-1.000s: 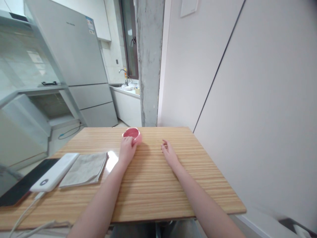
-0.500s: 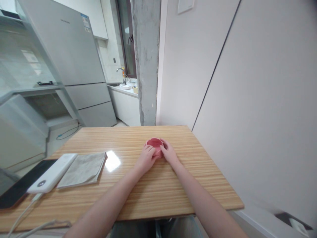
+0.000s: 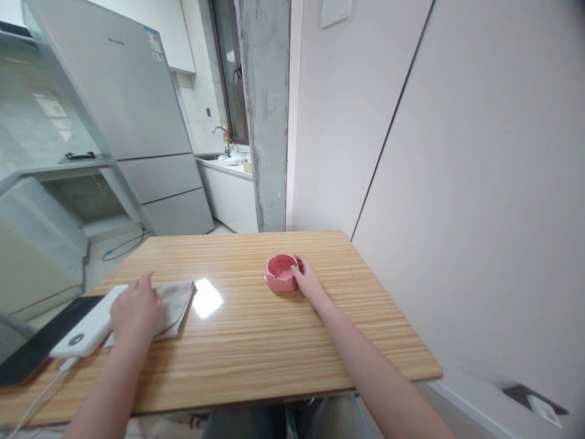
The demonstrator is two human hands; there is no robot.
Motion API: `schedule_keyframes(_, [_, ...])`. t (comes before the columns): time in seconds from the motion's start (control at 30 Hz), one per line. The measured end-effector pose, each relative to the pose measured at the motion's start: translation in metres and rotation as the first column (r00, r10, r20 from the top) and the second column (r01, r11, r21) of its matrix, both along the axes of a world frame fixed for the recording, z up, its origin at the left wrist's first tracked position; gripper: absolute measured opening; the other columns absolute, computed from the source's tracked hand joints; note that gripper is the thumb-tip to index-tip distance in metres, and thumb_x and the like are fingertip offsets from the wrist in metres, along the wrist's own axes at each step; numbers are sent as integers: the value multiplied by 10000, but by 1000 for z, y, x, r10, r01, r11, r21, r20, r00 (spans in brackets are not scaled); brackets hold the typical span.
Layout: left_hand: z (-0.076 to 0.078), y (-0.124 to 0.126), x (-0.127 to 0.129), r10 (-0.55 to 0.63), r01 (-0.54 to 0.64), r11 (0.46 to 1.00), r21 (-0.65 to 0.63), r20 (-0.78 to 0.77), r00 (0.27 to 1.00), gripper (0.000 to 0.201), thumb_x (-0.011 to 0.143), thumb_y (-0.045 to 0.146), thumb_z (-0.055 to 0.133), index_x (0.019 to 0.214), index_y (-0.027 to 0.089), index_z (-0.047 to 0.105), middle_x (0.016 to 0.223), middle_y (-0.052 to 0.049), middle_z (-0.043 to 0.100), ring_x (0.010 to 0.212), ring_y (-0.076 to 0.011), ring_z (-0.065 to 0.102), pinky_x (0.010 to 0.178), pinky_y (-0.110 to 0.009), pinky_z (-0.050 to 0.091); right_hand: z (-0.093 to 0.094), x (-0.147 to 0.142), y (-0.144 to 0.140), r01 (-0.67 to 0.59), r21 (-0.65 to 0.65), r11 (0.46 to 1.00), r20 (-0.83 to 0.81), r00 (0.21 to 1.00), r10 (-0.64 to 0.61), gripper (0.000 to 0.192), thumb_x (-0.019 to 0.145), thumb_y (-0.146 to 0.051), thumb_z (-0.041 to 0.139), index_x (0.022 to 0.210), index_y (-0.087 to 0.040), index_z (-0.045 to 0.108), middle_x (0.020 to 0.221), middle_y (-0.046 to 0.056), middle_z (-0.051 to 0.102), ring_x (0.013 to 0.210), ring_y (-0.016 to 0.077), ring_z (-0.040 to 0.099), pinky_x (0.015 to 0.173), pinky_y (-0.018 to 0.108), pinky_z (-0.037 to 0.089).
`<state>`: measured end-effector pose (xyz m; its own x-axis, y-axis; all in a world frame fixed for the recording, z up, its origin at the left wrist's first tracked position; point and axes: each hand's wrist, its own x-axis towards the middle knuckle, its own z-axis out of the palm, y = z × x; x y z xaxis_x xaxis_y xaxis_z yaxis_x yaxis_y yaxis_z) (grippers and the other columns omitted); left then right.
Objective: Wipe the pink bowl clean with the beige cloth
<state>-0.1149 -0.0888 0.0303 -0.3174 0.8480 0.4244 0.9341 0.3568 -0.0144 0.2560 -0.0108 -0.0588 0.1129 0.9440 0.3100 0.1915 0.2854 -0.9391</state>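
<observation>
Honestly, no writing is readable: the fridge [image 3: 137,103] is carrying a small sticker near its top corner and a faint mark on the door, both too small to read. A pink ashtray [image 3: 281,273] is sitting upright on the wooden table [image 3: 274,341], in the far middle part, with its opening facing up. It is round, so no long axis is showing; its rim is having small notches. The right hand [image 3: 307,281] is touching its right side with loosely curled fingers, not closing around it. The left hand [image 3: 134,310] is lying open and flat on a folded grey cloth [image 3: 176,300], well apart from the ashtray. A white power bank [image 3: 86,329] is lying just beside the cloth, over a dark phone [image 3: 31,350]
</observation>
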Motion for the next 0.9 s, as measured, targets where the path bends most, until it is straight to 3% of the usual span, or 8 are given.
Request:
schedule_keyframes(0.17, [-21, -29, -30, 84, -104, 977, -188, -112, 990, 547, 864, 485, 258, 1300, 188, 403, 1052, -157, 638, 937, -343, 609, 744, -432, 471, 4, 1, -2, -21, -2, 1000, 19, 1000, 21, 429, 782, -322, 525, 1187, -180, 515, 1224, 105, 576, 1129, 179, 542, 1033, 375, 375])
schedule_keyframes(0.27, [-23, -28, -25, 93, -83, 964, -251, 29, 995, 630, 819, 595, 313, 1299, 195, 394, 1062, -143, 656, 932, -343, 622, 743, -439, 473, 5, 2, -3, -18, 8, 1000, 28, 999, 18, 426, 785, -325, 523, 1185, -178, 519, 1225, 110, 574, 1135, 184, 539, 1039, 379, 367])
schedule_keyframes(0.37, [-12, -19, -17, 72, 34, 934, -355, 281, 957, 453, 755, 540, 478, 979, 159, 575, 870, -114, 693, 822, -304, 641, 680, -369, 482, 4, 2, -4, -10, 17, 1000, 23, 1000, 9, 411, 780, -322, 531, 1169, -189, 531, 1207, 101, 586, 1124, 189, 545, 1033, 384, 372])
schedule_keyframes(0.47, [16, -12, 4, -101, 217, 956, -199, 473, 875, 231, 732, 431, 545, 762, 202, 554, 728, -32, 663, 713, -247, 623, 611, -314, 464, 3, 2, -3, -9, 37, 999, 3, 1000, 9, 391, 766, -316, 546, 1140, -204, 547, 1179, 89, 601, 1099, 193, 556, 1020, 383, 383])
schedule_keyframes(0.57, [52, -4, 48, -213, 191, 977, 95, 431, 877, 199, 779, 391, 493, 789, 198, 542, 708, -29, 616, 692, -235, 597, 570, -302, 438, 2, 2, -2, -18, 41, 999, -23, 1000, 19, 380, 753, -311, 558, 1120, -210, 558, 1157, 81, 611, 1079, 195, 564, 1010, 379, 391])
schedule_keyframes(0.7, [71, 14, 131, -589, 512, 800, 313, 243, 771, 136, 808, 284, 463, 858, 181, 535, 903, -70, 625, 883, -233, 594, 756, -334, 467, 1, 3, -1, -35, 18, 999, -58, 998, 36, 379, 745, -307, 571, 1115, -228, 564, 1157, 66, 614, 1077, 191, 564, 1004, 379, 392])
schedule_keyframes(0.8, [51, 28, 187, -776, 764, 629, 145, 183, 604, 183, 787, 149, 450, 939, 168, 549, 1142, -114, 593, 1067, -227, 554, 921, -342, 426, 4, 2, -3, -43, -3, 999, -124, 991, 42, 372, 730, -337, 597, 1090, -242, 583, 1130, 49, 634, 1073, 192, 563, 999, 383, 390])
schedule_keyframes(0.9, [21, 35, 219, -832, 850, 514, -116, 172, 527, 190, 784, 132, 461, 945, 158, 557, 1004, -108, 650, 995, -241, 592, 997, -420, 363, 11, 0, -6, -58, 13, 998, -187, 981, 60, 304, 738, -371, 585, 1013, -247, 621, 1096, 29, 655, 1076, 187, 557, 1010, 372, 372])
